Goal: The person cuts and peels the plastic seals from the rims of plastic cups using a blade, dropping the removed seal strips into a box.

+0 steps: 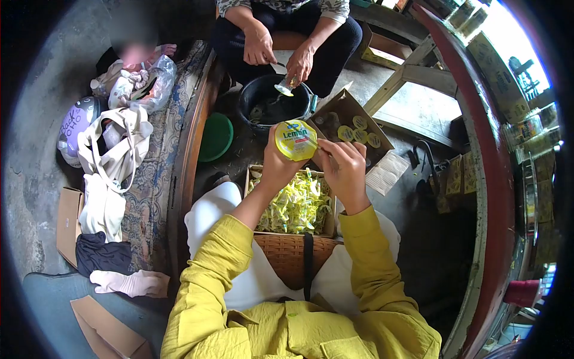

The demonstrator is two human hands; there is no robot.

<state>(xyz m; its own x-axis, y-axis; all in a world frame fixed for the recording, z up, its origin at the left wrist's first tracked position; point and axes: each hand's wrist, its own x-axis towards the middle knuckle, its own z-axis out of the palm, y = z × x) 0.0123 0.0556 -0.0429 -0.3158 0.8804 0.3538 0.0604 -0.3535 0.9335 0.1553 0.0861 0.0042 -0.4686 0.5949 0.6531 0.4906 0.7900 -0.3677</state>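
Cup lid (296, 140): yellow, green "Lemon" lettering, blue logo. Strips (297, 204): yellow-green mixed w/ white. Wearer's shirt (263, 329): solid mustard yellow. Wearer's trousers (254, 278): white. Woven basket (286, 254): reddish brown, crosswise weave. Bucket (245, 110): black. Plastic basin (215, 137): green. Co-worker's sleeve (335, 8): grey-white, dark mottled print. Co-worker's trousers (341, 51): dark navy. Helmet (72, 131): lilac, dark lettering. Tote bag (103, 200): cream. Upholstery (156, 161): blue-grey/beige, ornate pattern. Sock (128, 283): pale pink. Open carton (378, 133): brown.

A single head-worn camera looks forward and down over its wearer's forearms (236, 210), close above a box of yellow pieces (294, 204), another person's hands (278, 54) at 12 o'clock.
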